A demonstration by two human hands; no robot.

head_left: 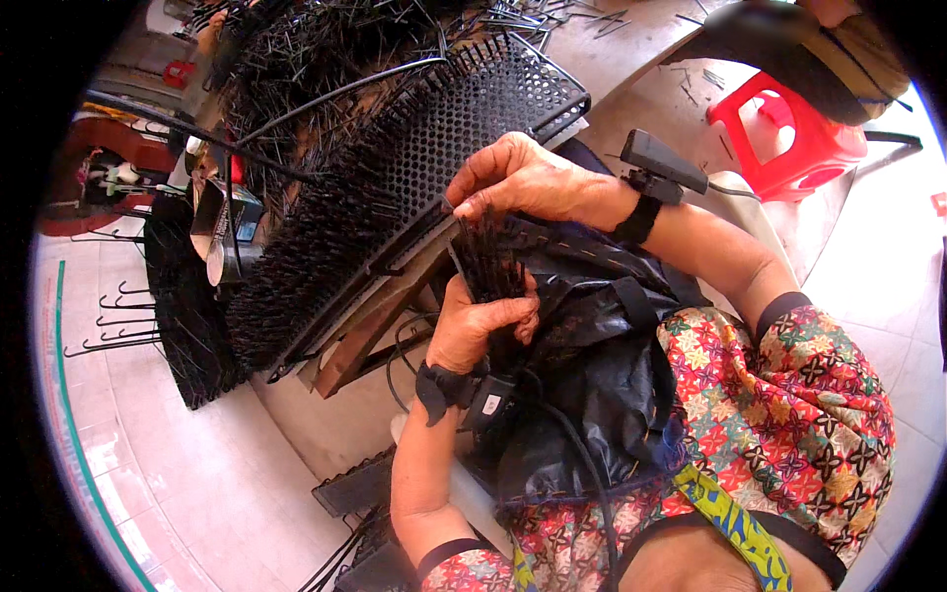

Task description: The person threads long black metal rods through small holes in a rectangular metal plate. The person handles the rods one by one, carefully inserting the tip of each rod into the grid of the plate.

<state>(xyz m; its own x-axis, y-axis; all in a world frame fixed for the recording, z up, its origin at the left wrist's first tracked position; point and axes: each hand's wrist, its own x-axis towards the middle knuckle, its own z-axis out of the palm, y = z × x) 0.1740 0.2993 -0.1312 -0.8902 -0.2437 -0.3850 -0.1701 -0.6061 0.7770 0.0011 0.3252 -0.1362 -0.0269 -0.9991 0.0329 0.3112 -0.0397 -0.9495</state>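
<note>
My left hand [466, 324] is wrapped round a bundle of short, thin black sticks [485, 261], their ends fanning up from the fist. Just above the bundle, my right hand [518, 180] has its thumb and fingers pinched together at the near edge of a black perforated rack [483, 113]. Whatever sits in that pinch is too small to make out. The rack lies tilted in front of me; dense rows of upright black sticks [326, 237] fill its left part and far edge, while bare holes show toward the right.
A wooden frame [360, 345] supports the rack. Loose black sticks [326, 35] are heaped behind it. Wire hooks [123, 316] hang at the left. A red plastic stool [789, 138] stands at the far right, near another person's arm. Black sheeting [592, 385] covers my lap.
</note>
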